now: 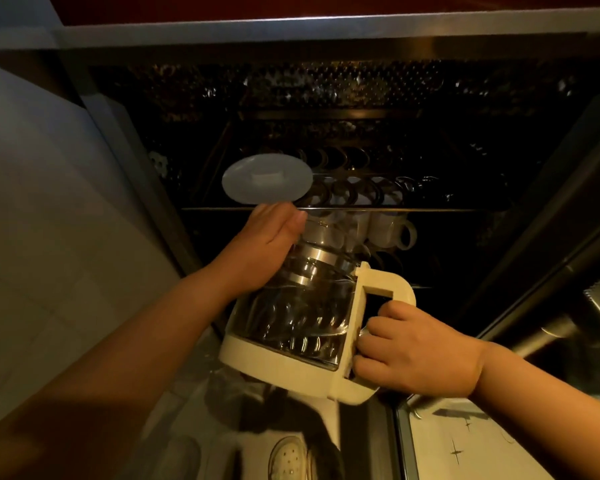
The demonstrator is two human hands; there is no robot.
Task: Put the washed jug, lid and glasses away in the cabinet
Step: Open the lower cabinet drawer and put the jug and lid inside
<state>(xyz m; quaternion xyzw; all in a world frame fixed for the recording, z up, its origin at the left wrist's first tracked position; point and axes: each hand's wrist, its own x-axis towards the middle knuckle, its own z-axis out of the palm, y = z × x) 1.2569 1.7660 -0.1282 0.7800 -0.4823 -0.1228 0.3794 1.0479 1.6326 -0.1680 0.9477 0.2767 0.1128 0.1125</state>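
A glass jug (302,317) with a cream base and cream handle is tilted in front of the open dark cabinet (326,116). My right hand (416,355) grips the jug's handle. My left hand (264,244) rests against the jug's upper body and pinches the edge of a round pale lid (267,180), which is held up above the jug. Inside the cabinet, several glasses (347,194) stand in rows on a wire shelf.
White mugs (388,232) hang under the shelf just behind the jug. A pale wall (49,202) stands at the left. A cabinet door edge (548,237) runs along the right. A light shoe (288,459) shows below, on the floor.
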